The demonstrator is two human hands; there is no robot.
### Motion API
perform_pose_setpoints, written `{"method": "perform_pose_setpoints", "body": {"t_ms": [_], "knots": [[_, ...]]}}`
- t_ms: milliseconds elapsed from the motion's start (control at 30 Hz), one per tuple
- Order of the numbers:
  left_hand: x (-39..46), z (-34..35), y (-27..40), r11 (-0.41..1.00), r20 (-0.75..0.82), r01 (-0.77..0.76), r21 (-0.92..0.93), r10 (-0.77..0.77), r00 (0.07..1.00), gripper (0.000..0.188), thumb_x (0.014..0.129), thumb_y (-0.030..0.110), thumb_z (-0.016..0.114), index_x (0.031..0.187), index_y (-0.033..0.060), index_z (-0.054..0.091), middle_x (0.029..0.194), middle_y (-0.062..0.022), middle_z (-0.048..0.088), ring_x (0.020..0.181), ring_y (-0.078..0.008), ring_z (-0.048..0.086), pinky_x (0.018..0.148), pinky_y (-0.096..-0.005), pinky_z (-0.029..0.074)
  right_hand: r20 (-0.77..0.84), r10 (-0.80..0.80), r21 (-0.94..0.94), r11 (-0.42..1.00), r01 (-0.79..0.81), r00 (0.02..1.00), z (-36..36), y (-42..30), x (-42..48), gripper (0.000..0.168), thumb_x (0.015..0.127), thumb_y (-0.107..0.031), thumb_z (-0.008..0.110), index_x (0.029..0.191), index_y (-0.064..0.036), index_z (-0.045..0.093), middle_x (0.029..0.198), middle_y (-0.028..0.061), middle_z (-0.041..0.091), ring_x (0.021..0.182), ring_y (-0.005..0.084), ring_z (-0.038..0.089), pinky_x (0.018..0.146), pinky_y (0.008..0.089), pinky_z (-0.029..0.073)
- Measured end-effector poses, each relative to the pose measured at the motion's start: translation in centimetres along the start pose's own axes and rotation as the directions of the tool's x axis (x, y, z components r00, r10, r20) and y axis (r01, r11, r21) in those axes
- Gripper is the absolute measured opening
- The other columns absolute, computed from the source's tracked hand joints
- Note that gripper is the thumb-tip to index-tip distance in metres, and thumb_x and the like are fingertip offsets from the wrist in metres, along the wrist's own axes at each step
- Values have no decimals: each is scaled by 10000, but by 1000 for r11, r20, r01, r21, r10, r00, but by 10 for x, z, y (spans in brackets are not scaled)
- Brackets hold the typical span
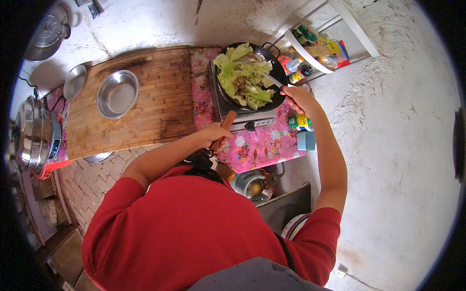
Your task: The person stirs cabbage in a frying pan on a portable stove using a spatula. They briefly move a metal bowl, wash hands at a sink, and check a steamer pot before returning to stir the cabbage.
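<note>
A black wok (282,72) rests on a gas stove (251,122) and holds pale green leafy vegetable pieces (240,69) with some brown bits among them. My right hand (300,98) grips the handle of a metal spatula (273,80) at the wok's right side, and the blade's far end is hidden among the leaves. With my left hand (217,134) I hold a brown wooden handle (228,120) in front of the stove. Where that handle joins the wok is hard to make out.
Left of the stove, a wooden board (160,94) bears a metal bowl (118,94). A metal ladle (75,82) and a steel steamer pot (31,131) are farther left. Bottles (300,74) crowd a corner rack (309,51) at the wall. Below the pink floral tablecloth (255,149) stands a gas cylinder (251,183).
</note>
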State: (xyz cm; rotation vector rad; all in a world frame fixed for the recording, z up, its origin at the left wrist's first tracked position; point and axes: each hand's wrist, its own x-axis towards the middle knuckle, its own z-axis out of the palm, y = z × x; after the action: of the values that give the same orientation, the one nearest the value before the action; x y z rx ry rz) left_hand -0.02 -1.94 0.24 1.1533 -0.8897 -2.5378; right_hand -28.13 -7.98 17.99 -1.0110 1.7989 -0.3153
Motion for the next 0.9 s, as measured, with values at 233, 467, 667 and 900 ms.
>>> {"method": "perform_pose_setpoints", "body": {"t_ms": [233,467,667,900], "knots": [[8,-6,-6,999,14,-24,46,23,1000,211,733,99,703,801,62,506,576,-34,494,454,-140,495,406,-296,386,-54,-214,-761,641,98,975,23,-34,27,365,859,-371,531,894,-28,652,778,173,650,670,314,637,603,420,496],[-8,-3,-8,990,-5,-137,25,137,991,281,742,120,704,904,66,482,626,-39,522,478,-140,509,414,-291,389,25,-668,-994,62,89,744,-3,-96,7,234,781,-287,614,843,-65,654,807,133,665,781,321,653,658,430,515],[-5,-3,-11,983,23,-158,89,156,987,249,768,147,686,877,71,475,617,-29,516,468,-123,489,417,-275,389,238,-755,-965,-254,62,610,34,-48,41,67,736,-114,595,766,-66,630,737,105,653,711,254,665,584,368,520],[4,-9,-18,985,14,-166,38,165,986,286,770,118,683,924,51,451,574,-53,501,438,-150,486,385,-318,398,162,-690,-974,-228,1,705,5,-36,22,76,773,-103,558,801,-77,624,755,96,652,713,231,677,579,355,529]]}}
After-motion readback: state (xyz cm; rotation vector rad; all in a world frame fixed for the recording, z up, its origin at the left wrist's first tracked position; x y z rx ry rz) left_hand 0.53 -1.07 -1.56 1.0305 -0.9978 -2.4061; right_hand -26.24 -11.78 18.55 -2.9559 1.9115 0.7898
